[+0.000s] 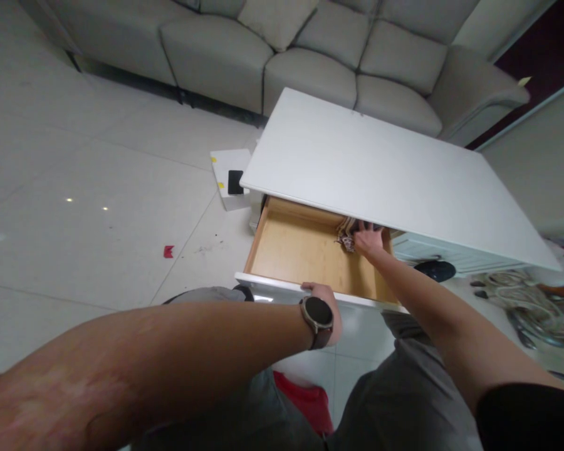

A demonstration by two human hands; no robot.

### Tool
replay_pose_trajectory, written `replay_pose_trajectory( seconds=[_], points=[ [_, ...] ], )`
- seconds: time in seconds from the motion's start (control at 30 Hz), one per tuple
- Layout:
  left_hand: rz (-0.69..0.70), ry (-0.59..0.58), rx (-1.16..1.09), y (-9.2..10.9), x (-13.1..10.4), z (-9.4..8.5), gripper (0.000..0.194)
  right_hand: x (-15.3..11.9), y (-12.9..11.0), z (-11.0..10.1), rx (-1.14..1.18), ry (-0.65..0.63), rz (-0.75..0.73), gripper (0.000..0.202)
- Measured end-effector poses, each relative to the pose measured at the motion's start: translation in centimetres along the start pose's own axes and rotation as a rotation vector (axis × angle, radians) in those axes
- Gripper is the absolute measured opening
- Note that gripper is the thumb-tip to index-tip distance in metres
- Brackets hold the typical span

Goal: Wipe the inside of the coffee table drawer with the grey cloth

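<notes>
Our left hand holds the drawer's near edge; a patterned bundle lies left against our right hand, grip unclear.

1. The drawer stands pulled out, giving open room from above across its left and middle.
2. The desk overhangs the drawer's back; a hand can pass there only beneath its edge.
3. The right hand and a patterned bundle crowd the back right corner.
4. The left hand, over the front rim, obstructs the near side.
</notes>
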State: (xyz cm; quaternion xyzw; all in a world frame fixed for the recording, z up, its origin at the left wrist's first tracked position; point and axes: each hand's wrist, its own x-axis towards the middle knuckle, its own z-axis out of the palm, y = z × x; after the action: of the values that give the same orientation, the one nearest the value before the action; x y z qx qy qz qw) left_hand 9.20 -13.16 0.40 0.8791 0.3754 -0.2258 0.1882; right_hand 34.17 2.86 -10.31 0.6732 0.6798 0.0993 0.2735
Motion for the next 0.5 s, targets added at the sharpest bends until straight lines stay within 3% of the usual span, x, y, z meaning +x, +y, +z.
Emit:
replay_pose_trajectory(
  seconds=[0.07, 0.17, 0.33, 0.5],
  points=[
    [0.020, -0.029, 0.039, -0.1, -0.3, -0.4, 0.040, -0.3, 2.2, 1.6, -0.063, -0.066, 0.071, 0.044],
    [0.083, -0.093, 0.097, -0.4, -0.8, -1.2, 0.043, -0.2, 3.5, 2.8, -0.104, -0.122, 0.119, 0.044],
    [0.148, -0.093, 0.108, -0.7, -1.1, -1.5, 0.040, -0.3, 3.0, 2.4, -0.089, -0.139, 0.139, 0.043],
    [0.131, -0.076, 0.083, -0.6, -0.2, 0.1, 0.034, -5.0, 2.2, 2.3, -0.061, -0.146, 0.072, 0.044]
  ],
)
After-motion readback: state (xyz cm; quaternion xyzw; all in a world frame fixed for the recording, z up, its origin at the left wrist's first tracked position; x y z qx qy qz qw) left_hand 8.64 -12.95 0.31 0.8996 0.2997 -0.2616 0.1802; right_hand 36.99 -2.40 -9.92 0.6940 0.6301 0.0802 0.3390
